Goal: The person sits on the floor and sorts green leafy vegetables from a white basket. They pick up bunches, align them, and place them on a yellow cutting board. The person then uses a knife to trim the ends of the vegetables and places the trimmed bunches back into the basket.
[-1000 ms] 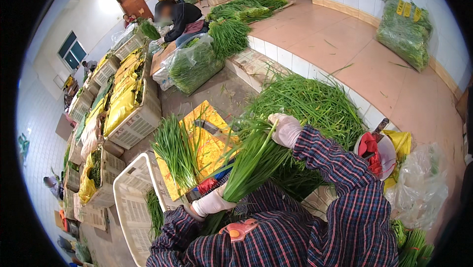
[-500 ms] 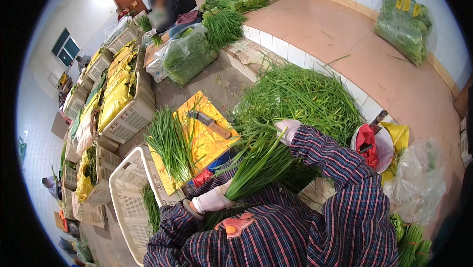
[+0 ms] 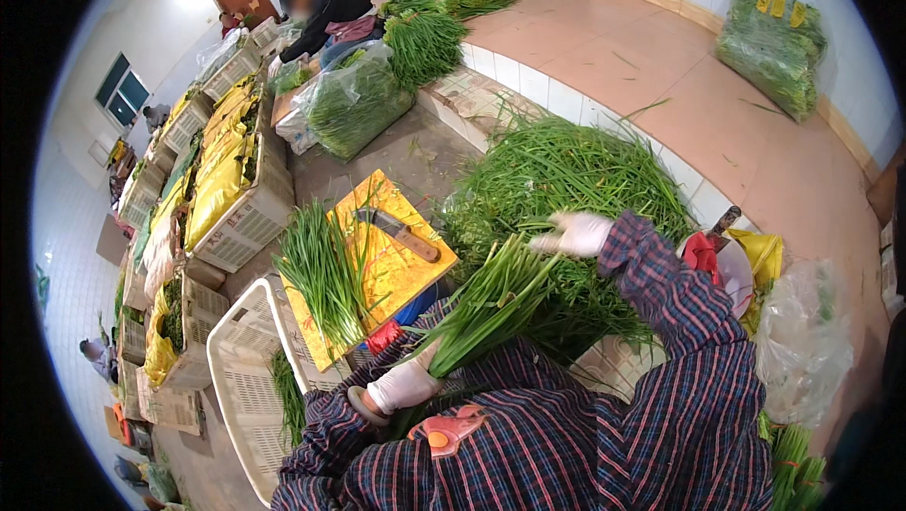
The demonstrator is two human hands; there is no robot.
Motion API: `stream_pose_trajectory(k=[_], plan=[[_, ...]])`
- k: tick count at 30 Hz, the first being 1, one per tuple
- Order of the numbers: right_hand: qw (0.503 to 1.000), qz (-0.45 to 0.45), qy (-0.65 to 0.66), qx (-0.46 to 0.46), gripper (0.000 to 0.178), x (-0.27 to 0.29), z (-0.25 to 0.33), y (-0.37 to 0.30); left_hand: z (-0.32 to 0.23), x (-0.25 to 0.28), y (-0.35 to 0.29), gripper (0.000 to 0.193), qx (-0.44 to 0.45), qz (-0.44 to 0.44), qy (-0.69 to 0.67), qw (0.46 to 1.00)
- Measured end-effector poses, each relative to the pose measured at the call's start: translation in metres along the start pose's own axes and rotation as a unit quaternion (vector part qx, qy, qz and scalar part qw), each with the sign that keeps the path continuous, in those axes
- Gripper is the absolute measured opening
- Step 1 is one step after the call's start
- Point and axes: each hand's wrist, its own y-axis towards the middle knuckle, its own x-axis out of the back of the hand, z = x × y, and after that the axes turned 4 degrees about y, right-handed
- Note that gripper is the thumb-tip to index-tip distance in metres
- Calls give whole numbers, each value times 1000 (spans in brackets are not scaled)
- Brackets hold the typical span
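My left hand, in a white glove, grips the pale stem end of a bunch of green chives that slants up to the right. My right hand, also gloved, rests on the leafy end of that bunch, fingers closed around some blades. Behind it lies a big loose heap of chives. To the left a yellow cutting board carries a cleaver and a laid-out bundle of chives.
A white plastic crate stands at lower left. Crates with yellow bags line the left side. A clear bag of greens lies beyond the board, and a person bends over more bundles at the back. A raised tiled ledge runs right.
My right hand has slid a little further up and right along the bunch. The left hand keeps its grip on the stem end. The camera view has shifted slightly.
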Motion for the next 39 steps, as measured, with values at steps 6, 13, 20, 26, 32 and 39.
stream_pose_trajectory(k=[6, 13, 20, 26, 32, 39], plan=[[959, -69, -272, -48, 26, -54, -20, 26, 63, -24, 9, 77, -60, -86, 165, 981], [993, -76, 88, 29, 64, -41, 15, -32, 33, -24, 3, 80, -52, -171, 258, 949], [986, -139, -89, 38, 44, -104, 24, -11, -22, -24, -4, 81, 100, -171, 287, 937], [958, -264, -26, 109, 47, -120, 10, -1, -18, -24, -4, 83, 103, -195, 355, 908], [933, -342, 78, 85, 27, -117, -8, 15, -9, -23, -6, 81, 105, -222, 410, 879], [930, -197, -193, -245, 46, -38, -51, -14, 5, -26, -8, 75, 42, -244, 456, 855]])
